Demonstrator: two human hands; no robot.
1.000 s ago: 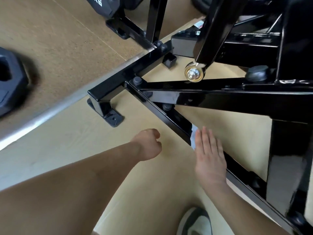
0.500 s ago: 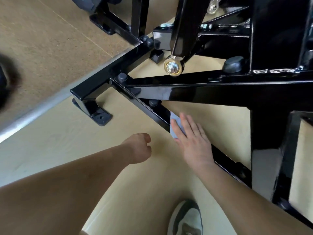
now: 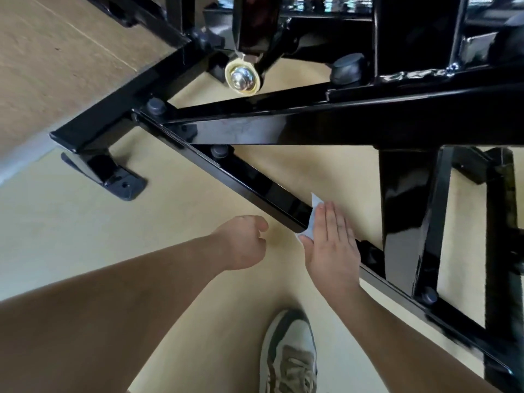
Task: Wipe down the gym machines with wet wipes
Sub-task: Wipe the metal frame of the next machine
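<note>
Wet wipe (image 3: 312, 219) sits flat on the low diagonal rail (image 3: 255, 185) of the black machine frame. It is pinned under the straight, close-set fingers (image 3: 333, 222) of the right hand (image 3: 331, 245). One corner pokes out past the fingertips and a strip shows on the thumb side. The hand presses the wipe rather than grasping it.

The left hand (image 3: 243, 245) is clenched in a loose fist off the thumb side, clear of the rail, with nothing visible in it.

To do the stroke well, I would keep the pressure even from palm to fingertips, so the wipe travels with the hand and does not bunch. Letting the thumb-side strip fold over the rail's near edge would clean the side face too.

Ahead of the fingertips the rail runs bare up to a bolt head (image 3: 219, 151). Beyond it the rail passes under the wide cross beam (image 3: 312, 131), and the wipe could snag there, so I would lift it or work around the bolt.

On the little-finger side an upright post (image 3: 402, 208) stands near, so sideways room is tight. Back by the wrist another bolt cap (image 3: 371, 255) sits on the rail. The shoe (image 3: 292, 353) is well behind the wrist, on open floor (image 3: 184, 222).
</note>
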